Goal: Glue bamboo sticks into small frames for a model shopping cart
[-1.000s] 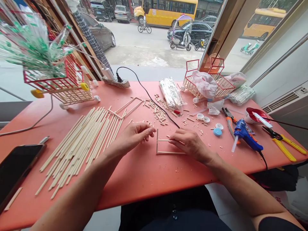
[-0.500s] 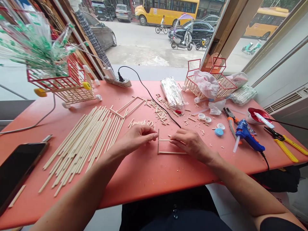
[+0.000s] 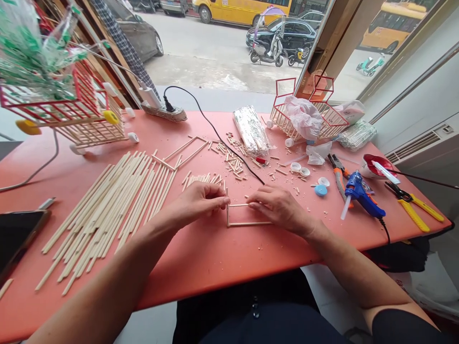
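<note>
A small frame of pale wooden sticks lies on the table between my hands. My left hand (image 3: 203,203) is closed, its thumb and fingertips pinched at the short wooden stick (image 3: 227,217) on the frame's left side. My right hand (image 3: 281,209) has its fingers closed on the right part of the middle wooden stick (image 3: 237,205), hiding that end. Below it, the lower wooden stick (image 3: 247,223) runs from the short stick to under my right hand. Just behind my left hand lies a row of short cut sticks (image 3: 202,178).
Long sticks (image 3: 103,210) spread at left, near another stick frame (image 3: 191,150). A glue gun (image 3: 362,193), pliers (image 3: 339,177) and yellow-handled cutters (image 3: 412,205) lie at right. Behind are a black cable (image 3: 211,125), a wrapped bundle (image 3: 251,129) and stick-built carts (image 3: 89,122).
The view has swung a little to the right and down, so the table's things appear shifted left. My hands stay at the stick frame, with little visible change in their hold.
</note>
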### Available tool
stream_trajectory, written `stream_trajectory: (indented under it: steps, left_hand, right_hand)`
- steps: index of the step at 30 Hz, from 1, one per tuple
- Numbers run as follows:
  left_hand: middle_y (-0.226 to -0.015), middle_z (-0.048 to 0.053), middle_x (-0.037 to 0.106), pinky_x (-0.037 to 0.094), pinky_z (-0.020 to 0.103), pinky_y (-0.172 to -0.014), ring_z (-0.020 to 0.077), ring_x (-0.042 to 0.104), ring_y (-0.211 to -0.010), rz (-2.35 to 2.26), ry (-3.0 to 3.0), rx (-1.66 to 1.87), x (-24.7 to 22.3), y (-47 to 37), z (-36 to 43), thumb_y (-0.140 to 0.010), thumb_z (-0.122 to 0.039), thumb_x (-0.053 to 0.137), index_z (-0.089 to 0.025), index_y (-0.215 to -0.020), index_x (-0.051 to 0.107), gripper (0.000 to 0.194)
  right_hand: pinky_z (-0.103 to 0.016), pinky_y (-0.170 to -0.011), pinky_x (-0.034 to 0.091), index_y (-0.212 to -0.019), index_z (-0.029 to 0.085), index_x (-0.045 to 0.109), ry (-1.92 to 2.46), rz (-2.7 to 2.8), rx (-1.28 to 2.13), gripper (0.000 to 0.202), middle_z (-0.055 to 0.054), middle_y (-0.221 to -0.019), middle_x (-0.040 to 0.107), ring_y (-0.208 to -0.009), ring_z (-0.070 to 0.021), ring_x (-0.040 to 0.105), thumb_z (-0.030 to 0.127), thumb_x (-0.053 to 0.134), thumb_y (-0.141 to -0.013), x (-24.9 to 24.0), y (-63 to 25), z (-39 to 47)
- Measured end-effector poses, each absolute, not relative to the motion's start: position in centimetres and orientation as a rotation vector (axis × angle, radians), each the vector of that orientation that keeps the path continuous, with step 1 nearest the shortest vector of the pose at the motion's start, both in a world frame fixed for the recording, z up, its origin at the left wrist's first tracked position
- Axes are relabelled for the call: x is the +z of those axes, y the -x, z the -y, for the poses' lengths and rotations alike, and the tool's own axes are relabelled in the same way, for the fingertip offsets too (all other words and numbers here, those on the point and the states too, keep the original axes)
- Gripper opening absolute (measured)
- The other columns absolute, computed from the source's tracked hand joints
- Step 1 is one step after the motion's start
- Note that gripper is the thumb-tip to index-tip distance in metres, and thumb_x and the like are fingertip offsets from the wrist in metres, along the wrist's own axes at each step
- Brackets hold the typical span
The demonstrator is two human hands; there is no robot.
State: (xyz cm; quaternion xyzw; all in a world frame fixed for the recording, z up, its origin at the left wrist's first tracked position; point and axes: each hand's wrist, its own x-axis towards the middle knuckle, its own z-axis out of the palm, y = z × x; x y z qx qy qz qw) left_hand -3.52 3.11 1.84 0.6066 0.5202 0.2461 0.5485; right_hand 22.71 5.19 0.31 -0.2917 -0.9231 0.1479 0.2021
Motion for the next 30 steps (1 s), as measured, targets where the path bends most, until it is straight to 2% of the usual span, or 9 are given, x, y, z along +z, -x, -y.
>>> stream_trajectory:
  steps: [3,10,19,24,30]
  left_hand:
    - [-0.059,0.001,0.063,0.039,0.024,-0.053,0.0129,0.054,-0.055,-1.245,-1.423,0.585,1.5,3.9,-3.2,-0.080,-0.046,0.074,-0.018,-0.068,0.069,0.031]
    - [-0.057,0.001,0.061,0.040,0.024,-0.050,0.0125,0.053,-0.051,-1.247,-1.391,0.531,2.8,3.6,-3.1,-0.078,-0.045,0.073,-0.018,-0.062,0.064,0.033]
    - [-0.058,0.002,0.063,0.039,0.023,-0.049,0.0122,0.053,-0.052,-1.222,-1.419,0.505,3.2,3.9,-3.3,-0.074,-0.052,0.078,-0.018,-0.061,0.065,0.039]
    - [-0.056,0.001,0.061,0.037,0.023,-0.051,0.0113,0.051,-0.054,-1.167,-1.453,0.531,2.9,4.1,-3.4,-0.076,-0.050,0.077,-0.018,-0.059,0.066,0.038]
    - [-0.060,0.004,0.066,0.042,0.024,-0.054,0.0131,0.057,-0.058,-1.208,-1.358,0.546,2.8,3.9,-3.3,-0.072,-0.050,0.081,-0.017,-0.063,0.072,0.035]
  right_hand:
    - [-0.030,-0.080,0.045,-0.103,0.019,0.073,0.849,2.556,0.452,0.020,-0.008,-0.096,0.075,-0.088,-0.0187,0.064,0.030,0.057,-0.106,0.9,-23.1,-5.4]
    - [-0.030,-0.079,0.042,-0.099,0.019,0.073,0.827,2.629,0.402,0.014,-0.007,-0.093,0.073,-0.085,-0.0189,0.061,0.026,0.063,-0.102,1.3,-23.4,-5.5]
    - [-0.028,-0.075,0.041,-0.093,0.019,0.071,0.832,2.608,0.383,0.015,-0.005,-0.087,0.070,-0.080,-0.0171,0.059,0.026,0.062,-0.103,1.3,-23.2,-5.3]
    - [-0.028,-0.072,0.041,-0.090,0.018,0.071,0.821,2.596,0.375,0.018,-0.005,-0.084,0.068,-0.078,-0.0169,0.057,0.026,0.061,-0.103,1.1,-23.2,-5.4]
    - [-0.029,-0.071,0.040,-0.088,0.019,0.070,0.838,2.564,0.373,0.022,-0.005,-0.083,0.067,-0.078,-0.0174,0.055,0.026,0.058,-0.104,0.9,-23.2,-5.3]
